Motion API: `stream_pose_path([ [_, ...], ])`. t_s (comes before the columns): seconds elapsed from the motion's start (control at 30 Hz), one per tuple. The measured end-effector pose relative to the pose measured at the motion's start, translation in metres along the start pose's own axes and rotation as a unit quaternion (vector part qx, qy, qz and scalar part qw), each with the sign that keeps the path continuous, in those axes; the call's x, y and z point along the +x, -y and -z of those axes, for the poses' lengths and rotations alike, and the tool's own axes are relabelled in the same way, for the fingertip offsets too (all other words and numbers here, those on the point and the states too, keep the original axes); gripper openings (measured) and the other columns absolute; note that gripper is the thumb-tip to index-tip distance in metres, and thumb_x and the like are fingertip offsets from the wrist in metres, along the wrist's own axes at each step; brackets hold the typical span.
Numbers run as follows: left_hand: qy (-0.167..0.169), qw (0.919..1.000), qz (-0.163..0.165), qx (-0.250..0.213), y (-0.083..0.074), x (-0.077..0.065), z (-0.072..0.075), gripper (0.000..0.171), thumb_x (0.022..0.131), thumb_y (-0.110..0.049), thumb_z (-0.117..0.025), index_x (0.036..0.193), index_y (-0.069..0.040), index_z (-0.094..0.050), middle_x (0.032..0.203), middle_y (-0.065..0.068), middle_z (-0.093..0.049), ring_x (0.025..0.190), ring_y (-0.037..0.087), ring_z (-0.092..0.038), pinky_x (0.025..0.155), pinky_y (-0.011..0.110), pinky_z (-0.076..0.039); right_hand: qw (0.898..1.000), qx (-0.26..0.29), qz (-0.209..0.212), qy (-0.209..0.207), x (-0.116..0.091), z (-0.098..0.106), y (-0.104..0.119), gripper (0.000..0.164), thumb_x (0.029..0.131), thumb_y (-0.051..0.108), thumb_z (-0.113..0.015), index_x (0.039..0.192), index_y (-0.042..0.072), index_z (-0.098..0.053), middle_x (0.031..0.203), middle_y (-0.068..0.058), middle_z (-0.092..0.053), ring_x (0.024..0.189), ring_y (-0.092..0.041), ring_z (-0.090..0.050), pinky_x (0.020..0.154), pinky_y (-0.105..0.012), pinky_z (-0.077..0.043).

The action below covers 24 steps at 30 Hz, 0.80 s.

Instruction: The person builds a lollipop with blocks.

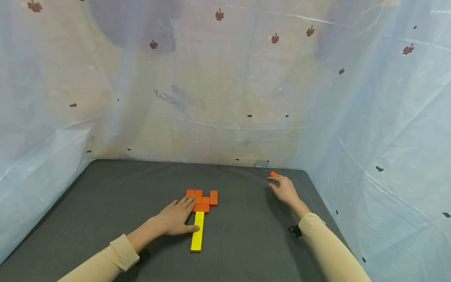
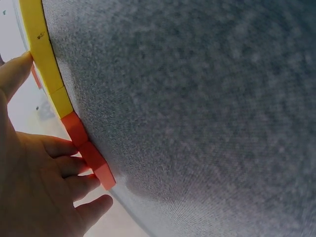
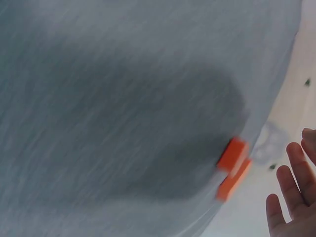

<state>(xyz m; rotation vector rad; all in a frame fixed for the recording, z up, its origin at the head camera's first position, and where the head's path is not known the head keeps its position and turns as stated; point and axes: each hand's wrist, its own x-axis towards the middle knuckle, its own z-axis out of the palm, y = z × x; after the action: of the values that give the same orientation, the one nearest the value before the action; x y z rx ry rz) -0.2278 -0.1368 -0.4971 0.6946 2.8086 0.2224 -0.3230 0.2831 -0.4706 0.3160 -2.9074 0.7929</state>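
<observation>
Several flat orange blocks lie side by side on the dark table, some joined edge to edge. A strip of yellow blocks extends from them toward the near side. My left hand lies across the left part of this layout, fingers spread on the orange blocks and thumb touching the yellow strip. Below the left fingers, part of the orange group is hidden. My right hand hovers near the far right, fingers loosely bent and holding nothing. Beyond its fingertips are two loose orange blocks, apart from the hand in the right wrist view.
The dark grey tabletop has rounded far corners. Pale plastic sheeting with small leaf prints hangs behind it and along both sides. A dark band with a small device sits at the right wrist.
</observation>
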Motion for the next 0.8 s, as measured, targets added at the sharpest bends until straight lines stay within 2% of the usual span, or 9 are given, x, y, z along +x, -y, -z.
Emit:
stream_pose_path([
  [0.27,-0.001,1.0,-0.001,0.004,0.0,0.001,-0.001,0.1,0.093,-0.072,-0.06,0.161,-0.003,-0.036,0.169,0.016,-0.028,0.157,0.036,-0.025,0.122,0.061,-0.026,0.999,-0.039,-0.017,0.008,-0.003,0.006,-0.03,0.033,0.102,0.01,-0.064,0.133,0.0,-0.069,0.14,-0.03,-0.059,0.127,-0.051,-0.054,0.105,-0.066,-0.044],
  [0.47,-0.003,1.0,-0.003,0.004,0.0,0.0,-0.001,0.1,0.093,-0.072,-0.06,0.161,-0.004,-0.036,0.17,0.015,-0.027,0.157,0.035,-0.024,0.122,0.061,-0.027,0.998,-0.045,-0.024,0.022,-0.005,0.001,-0.038,0.031,0.102,0.009,-0.064,0.131,-0.001,-0.07,0.14,-0.03,-0.059,0.129,-0.051,-0.053,0.107,-0.066,-0.043],
  [0.8,-0.001,1.0,-0.004,0.001,0.001,0.0,-0.001,0.1,0.093,-0.073,-0.06,0.162,-0.004,-0.036,0.171,0.014,-0.025,0.157,0.035,-0.024,0.122,0.061,-0.026,0.997,-0.069,-0.006,0.022,-0.001,-0.007,-0.047,0.03,0.098,0.007,-0.067,0.127,0.002,-0.074,0.137,-0.028,-0.062,0.127,-0.051,-0.056,0.106,-0.066,-0.043],
])
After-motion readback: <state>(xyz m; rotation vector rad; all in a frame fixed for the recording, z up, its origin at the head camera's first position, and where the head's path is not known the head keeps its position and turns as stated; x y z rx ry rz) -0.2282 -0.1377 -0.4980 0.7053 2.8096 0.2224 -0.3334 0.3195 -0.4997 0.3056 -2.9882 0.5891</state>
